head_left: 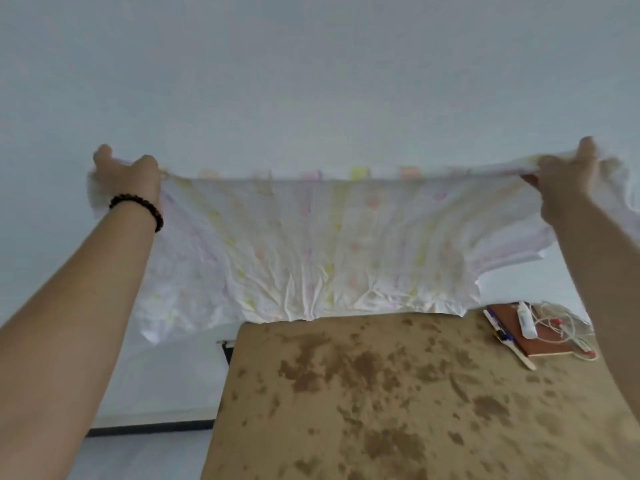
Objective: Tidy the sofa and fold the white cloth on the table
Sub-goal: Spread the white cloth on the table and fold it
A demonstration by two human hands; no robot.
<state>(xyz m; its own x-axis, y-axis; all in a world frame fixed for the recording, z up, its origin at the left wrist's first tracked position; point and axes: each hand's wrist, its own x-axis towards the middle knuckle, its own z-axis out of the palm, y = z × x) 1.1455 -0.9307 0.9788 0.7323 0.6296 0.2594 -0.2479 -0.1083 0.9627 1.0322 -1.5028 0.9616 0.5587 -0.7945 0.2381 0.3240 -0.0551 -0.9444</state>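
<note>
Here, a person stretches a white cloth (311,244) wide in the air above a mottled brown table (398,403). The left hand (128,176), with a dark bead bracelet (138,209) on its wrist, grips one top corner; the right hand (568,181) grips the other. The cloth's wrinkled lower edge hangs just past the table's far edge. A brown notebook (530,334), pens (498,330) and a tangled cable (561,327) lie at the table's far right corner.

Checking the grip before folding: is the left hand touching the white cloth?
Touching. The head view shows the left hand gripping the top edge of the white cloth.
</note>
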